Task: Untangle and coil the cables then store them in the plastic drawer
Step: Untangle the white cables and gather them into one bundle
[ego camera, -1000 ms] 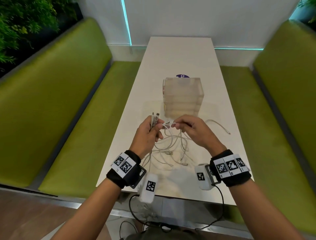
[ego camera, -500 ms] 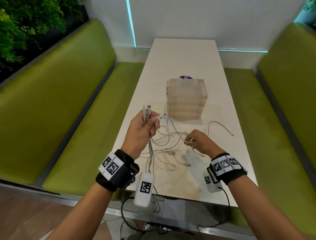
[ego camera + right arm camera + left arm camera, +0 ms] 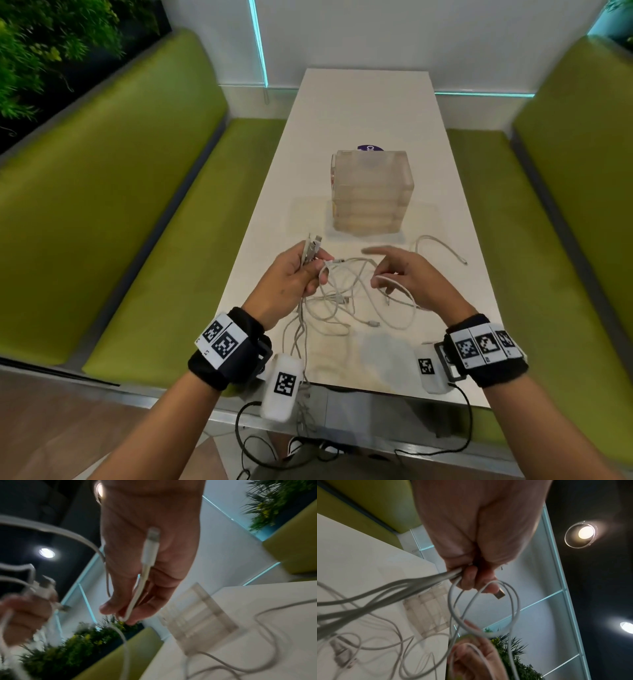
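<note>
Several thin white cables (image 3: 342, 291) lie in a loose tangle on the tabletop (image 3: 363, 113) between your wrists and the plastic drawer (image 3: 371, 193), which stands closed further up the tabletop; one loose end (image 3: 442, 248) trails off to the right of it. Expect these to be very light, limp and a little springy: they will not hold a shape unless you pin each loop, and the smooth jacket is likely to slide through a slack pinch. The plugs are the only stiff parts, so take hold there or just behind them, and avoid bending hard at the neck where plug meets cord.

Your left hand (image 3: 294, 274) is raised above the tabletop's left edge, fingers curled tight round a bundle of plug ends (image 3: 313, 245) that stick up past the knuckles, with the cords hanging down from the fist; the left wrist view shows a small loop (image 3: 484, 609) already hanging under it and a metal plug (image 3: 500, 595) poking out.

Your right hand (image 3: 407, 277) hovers over the tangle, forefinger stretched forward, the other fingers loosely bent. In the right wrist view a single cord runs along the palm and is pinched at the fingertips (image 3: 126, 618), its white plug (image 3: 151, 545) lying back toward the wrist.
</note>
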The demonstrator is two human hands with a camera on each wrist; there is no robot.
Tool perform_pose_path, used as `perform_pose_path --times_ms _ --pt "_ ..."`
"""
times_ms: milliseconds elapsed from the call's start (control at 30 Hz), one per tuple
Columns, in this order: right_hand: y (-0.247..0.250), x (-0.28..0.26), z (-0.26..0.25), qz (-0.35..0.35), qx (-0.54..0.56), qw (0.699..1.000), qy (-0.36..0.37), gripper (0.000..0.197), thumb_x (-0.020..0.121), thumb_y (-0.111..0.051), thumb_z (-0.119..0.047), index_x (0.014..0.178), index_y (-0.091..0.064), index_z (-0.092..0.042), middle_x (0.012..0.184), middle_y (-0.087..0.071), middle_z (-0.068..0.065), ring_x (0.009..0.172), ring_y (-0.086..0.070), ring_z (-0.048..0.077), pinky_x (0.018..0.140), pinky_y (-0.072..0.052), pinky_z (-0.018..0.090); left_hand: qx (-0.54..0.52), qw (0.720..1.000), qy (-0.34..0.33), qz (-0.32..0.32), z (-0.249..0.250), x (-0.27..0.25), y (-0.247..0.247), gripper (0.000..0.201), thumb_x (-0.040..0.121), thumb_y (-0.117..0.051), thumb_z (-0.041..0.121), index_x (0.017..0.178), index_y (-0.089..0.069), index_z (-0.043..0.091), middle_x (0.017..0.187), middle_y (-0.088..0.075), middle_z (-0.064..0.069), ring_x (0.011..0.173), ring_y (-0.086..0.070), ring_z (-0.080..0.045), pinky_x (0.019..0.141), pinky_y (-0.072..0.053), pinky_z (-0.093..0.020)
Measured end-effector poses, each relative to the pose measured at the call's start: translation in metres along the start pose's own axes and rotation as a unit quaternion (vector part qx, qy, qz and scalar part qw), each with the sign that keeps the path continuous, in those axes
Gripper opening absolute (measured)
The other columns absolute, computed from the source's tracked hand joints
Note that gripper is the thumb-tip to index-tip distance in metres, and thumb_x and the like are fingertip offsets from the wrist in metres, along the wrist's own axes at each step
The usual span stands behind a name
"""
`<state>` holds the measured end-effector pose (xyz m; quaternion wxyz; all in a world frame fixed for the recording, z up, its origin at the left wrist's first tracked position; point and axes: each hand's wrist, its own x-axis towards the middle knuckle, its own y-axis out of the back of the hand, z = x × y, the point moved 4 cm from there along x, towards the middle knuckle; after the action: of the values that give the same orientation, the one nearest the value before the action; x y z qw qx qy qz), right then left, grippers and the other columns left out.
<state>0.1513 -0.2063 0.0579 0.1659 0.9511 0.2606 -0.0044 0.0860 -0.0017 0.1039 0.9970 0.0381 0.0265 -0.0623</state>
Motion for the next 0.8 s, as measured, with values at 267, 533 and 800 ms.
perform_pose_path --times_ms 267,533,800 --pt "-0.037 -0.019 -0.043 -0.135 0.001 0.990 0.030 0.041 0.081 -0.070 -0.007 0.113 -0.065 -0.032 0.077 -0.069 0.009 0.071 -0.061 0.014 0.072 -0.049 0.032 0.055 0.982 0.055 -0.170 -0.008 -0.007 -0.020 0.016 0.099 -0.040 0.001 0.103 -0.054 -0.005 0.075 -0.056 -0.016 0.050 -0.038 -0.006 0.049 -0.032 -0.017" --pt "-0.056 -0.024 -0.032 -0.127 0.074 0.989 -0.026 0.017 0.087 -0.066 -0.012 0.086 -0.066 -0.030 0.080 -0.064 0.011 0.073 -0.058 0.018 0.071 -0.048 0.033 0.026 0.978 0.049 -0.203 -0.003 -0.014 -0.021 0.017 0.099 -0.041 0.002 0.098 -0.058 0.005 0.065 -0.053 0.003 0.049 -0.039 -0.004 0.050 -0.031 -0.018" --pt "-0.034 -0.025 -0.032 -0.061 0.096 0.993 0.038 0.003 0.081 -0.067 0.003 0.082 -0.068 0.000 0.073 -0.063 0.002 0.063 -0.053 0.008 0.057 -0.041 0.020 0.021 0.994 0.056 -0.087 -0.014 -0.011 0.005 0.020 0.099 -0.042 0.005 0.117 -0.051 0.003 0.069 -0.065 0.000 0.050 -0.041 -0.009 0.051 -0.035 -0.019"
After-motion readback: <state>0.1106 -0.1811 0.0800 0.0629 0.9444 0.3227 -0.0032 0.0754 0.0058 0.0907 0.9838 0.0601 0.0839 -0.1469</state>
